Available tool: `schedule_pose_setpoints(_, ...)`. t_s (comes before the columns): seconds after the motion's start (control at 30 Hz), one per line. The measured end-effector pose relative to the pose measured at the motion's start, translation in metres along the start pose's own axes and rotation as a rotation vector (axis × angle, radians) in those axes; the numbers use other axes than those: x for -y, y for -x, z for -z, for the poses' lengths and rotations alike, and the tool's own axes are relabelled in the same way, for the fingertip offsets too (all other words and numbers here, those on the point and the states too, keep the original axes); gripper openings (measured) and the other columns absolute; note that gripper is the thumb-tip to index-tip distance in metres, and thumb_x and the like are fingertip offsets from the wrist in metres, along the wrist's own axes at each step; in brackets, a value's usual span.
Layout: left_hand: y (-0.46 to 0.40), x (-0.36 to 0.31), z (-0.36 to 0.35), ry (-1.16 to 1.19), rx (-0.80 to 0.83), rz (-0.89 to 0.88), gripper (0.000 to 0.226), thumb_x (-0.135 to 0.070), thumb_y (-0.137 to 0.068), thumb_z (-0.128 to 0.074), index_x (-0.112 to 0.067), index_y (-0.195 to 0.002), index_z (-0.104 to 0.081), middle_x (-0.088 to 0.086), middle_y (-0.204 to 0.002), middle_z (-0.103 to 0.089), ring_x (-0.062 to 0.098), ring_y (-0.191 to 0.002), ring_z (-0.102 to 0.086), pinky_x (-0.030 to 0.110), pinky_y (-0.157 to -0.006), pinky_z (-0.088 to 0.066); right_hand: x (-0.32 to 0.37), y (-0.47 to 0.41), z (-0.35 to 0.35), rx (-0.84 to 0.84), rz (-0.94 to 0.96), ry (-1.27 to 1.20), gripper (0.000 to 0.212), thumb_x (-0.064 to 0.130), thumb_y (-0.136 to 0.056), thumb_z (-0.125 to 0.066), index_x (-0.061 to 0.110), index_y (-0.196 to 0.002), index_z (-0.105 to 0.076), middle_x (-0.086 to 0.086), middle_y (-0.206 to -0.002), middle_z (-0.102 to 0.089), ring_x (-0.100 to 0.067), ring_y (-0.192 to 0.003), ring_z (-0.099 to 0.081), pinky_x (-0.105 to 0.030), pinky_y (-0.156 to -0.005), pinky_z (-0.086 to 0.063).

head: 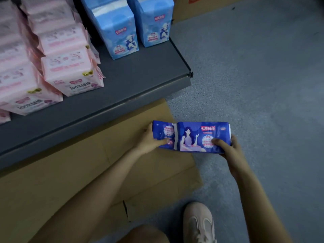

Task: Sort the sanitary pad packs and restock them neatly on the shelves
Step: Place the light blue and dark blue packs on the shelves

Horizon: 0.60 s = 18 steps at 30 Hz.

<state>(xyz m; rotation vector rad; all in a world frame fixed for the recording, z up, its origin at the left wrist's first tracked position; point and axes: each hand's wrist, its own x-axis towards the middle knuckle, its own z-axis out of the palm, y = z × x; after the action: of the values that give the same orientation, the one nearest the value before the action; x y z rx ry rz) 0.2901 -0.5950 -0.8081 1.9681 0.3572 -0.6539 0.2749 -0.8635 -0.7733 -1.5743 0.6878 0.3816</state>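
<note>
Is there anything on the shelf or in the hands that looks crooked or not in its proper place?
Nothing is damaged or spilled. The dark blue sanitary pad packs, held between left hand and right hand, are not shelved yet. On the grey metal shelf, the pink packs lean and overlap, less tidy than the upright light blue packs.

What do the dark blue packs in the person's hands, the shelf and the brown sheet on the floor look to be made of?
Dark blue packs: thin glossy plastic film, judging by its sheen and creases. Shelf: probably painted metal, smooth matte grey with a crisp folded edge. Brown sheet: flattened cardboard, dull tan with fold lines.
</note>
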Motion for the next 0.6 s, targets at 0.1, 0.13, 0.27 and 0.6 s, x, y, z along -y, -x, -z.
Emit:
schedule_pose_setpoints(0.1,-0.004,-0.005,-0.003,-0.049,0.018,0.034,0.086,-0.039,-0.049,-0.086,-0.011,-0.123,-0.052,0.001,-0.121,-0.061,0.013,-0.105,-0.06,0.033,-0.09,-0.05,-0.006,0.005,0.005,-0.023,0.009,0.044,0.062,0.025,-0.06,-0.078,0.003,-0.112,-0.054,-0.011,-0.104,-0.067,-0.018,-0.085,-0.066,-0.024,-0.069,-0.051)
schedule_pose_setpoints(0.13,-0.001,-0.011,-0.002,-0.009,0.009,0.077,0.074,-0.024,-0.057,-0.088,-0.011,-0.12,-0.052,-0.002,-0.117,-0.062,0.012,-0.1,-0.059,0.027,-0.084,-0.049,-0.006,0.007,0.005,-0.024,0.015,0.048,0.069,0.03,-0.055,-0.078,0.002,-0.113,-0.055,-0.012,-0.104,-0.068,-0.02,-0.086,-0.066,-0.024,-0.069,-0.051)
schedule_pose_setpoints(0.27,0.006,-0.023,0.006,0.19,0.165,0.207,0.046,-0.004,-0.07,-0.081,-0.019,-0.108,-0.06,-0.004,-0.102,-0.069,0.011,-0.085,-0.066,0.025,-0.072,-0.053,0.0,0.014,0.008,-0.066,0.029,0.029,0.057,0.025,-0.061,-0.076,0.007,-0.11,-0.052,-0.005,-0.099,-0.063,-0.009,-0.078,-0.06,-0.01,-0.057,-0.045)
schedule_pose_setpoints(0.6,0.046,-0.015,0.033,0.307,-0.277,0.051,0.053,-0.021,-0.073,-0.082,-0.016,-0.116,-0.051,-0.005,-0.11,-0.063,0.006,-0.087,-0.061,0.017,-0.07,-0.048,0.008,0.034,0.032,-0.178,0.162,-0.017,0.042,0.006,-0.08,-0.071,0.009,-0.114,-0.046,0.0,-0.097,-0.059,-0.006,-0.078,-0.059,-0.012,-0.059,-0.046)
